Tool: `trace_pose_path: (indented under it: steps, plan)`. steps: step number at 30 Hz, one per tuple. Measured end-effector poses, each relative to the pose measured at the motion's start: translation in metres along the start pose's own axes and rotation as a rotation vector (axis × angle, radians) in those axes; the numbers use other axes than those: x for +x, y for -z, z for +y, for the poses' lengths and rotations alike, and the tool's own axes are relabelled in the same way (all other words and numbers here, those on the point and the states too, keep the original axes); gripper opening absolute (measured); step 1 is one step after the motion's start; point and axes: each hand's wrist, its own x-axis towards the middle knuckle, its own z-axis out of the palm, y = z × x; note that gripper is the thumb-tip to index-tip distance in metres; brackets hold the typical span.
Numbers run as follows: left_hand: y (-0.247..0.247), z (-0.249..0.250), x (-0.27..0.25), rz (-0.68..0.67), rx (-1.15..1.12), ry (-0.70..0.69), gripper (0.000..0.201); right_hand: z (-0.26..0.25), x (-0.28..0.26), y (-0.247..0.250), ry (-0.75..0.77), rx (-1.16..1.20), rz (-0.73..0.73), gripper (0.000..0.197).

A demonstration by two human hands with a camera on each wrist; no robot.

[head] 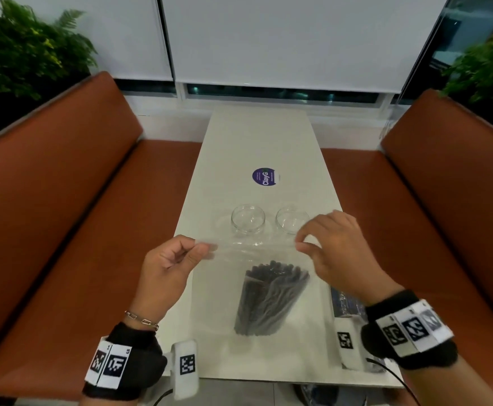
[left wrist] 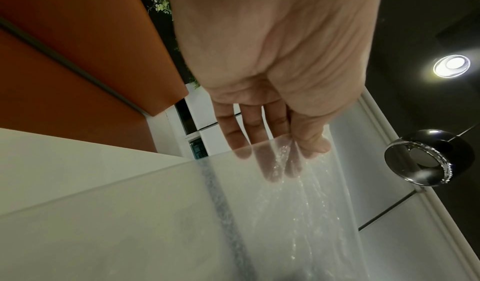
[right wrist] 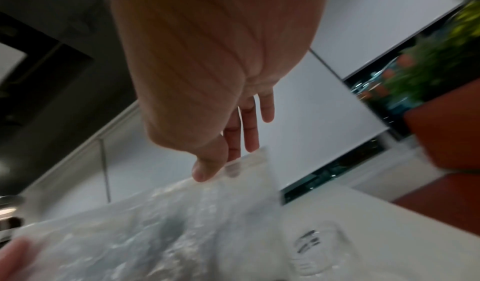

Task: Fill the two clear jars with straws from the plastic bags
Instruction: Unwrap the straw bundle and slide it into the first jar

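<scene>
A clear plastic bag (head: pixel 239 288) hangs above the white table (head: pixel 257 136), with a bundle of black straws (head: pixel 268 297) in its lower part. My left hand (head: pixel 192 253) pinches the bag's top left corner between thumb and fingers. At the top right corner my right hand (head: pixel 303 241) pinches the edge. The left wrist view has my fingers (left wrist: pixel 259 141) behind the bag's film (left wrist: pixel 285 203). In the right wrist view my thumb (right wrist: pixel 207 166) presses the blurred bag (right wrist: pixel 155 234). Two empty clear jars (head: pixel 248 218) (head: pixel 292 219) stand side by side just beyond the bag.
Orange bench seats (head: pixel 63 200) (head: pixel 444 200) flank the narrow table. A round purple sticker (head: pixel 265 177) lies beyond the jars. A dark packet (head: pixel 344 300) sits at the table's near right, partly behind my right wrist. White window blinds close off the far end.
</scene>
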Motion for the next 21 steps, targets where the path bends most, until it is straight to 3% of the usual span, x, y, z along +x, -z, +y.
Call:
trace_pose_path:
  steps: [4,9,10,12,14,16,19,21]
  plan:
    - [-0.003,-0.002,0.000,-0.009,-0.033,0.019,0.011,0.023,-0.018,0.005,-0.186,0.027,-0.070,0.005]
    - [-0.007,0.001,0.000,-0.054,-0.059,0.020,0.012,0.034,-0.041,0.004,-0.328,0.241,-0.082,0.011]
    - [-0.007,0.002,-0.001,-0.066,-0.077,0.019,0.012,0.035,-0.045,0.003,-0.377,0.349,-0.125,0.020]
    - [-0.008,0.000,-0.002,-0.118,-0.134,0.054,0.017,0.038,-0.055,-0.002,-0.488,0.661,-0.212,0.058]
    - [-0.011,-0.014,-0.003,-0.237,-0.193,0.142,0.045,0.042,-0.065,-0.019,-0.588,0.920,-0.304,0.102]
    - [-0.019,-0.027,-0.007,-0.398,-0.138,0.217,0.073,0.038,-0.073,-0.043,-0.651,1.037,-0.415,0.123]
    - [-0.051,-0.034,-0.017,-0.555,0.049,0.253,0.084,0.022,-0.074,-0.078,-0.595,1.060,-0.509,0.113]
    - [-0.077,-0.038,-0.024,-0.550,0.031,0.266,0.090,0.010,-0.071,-0.094,-0.548,1.057,-0.493,0.098]
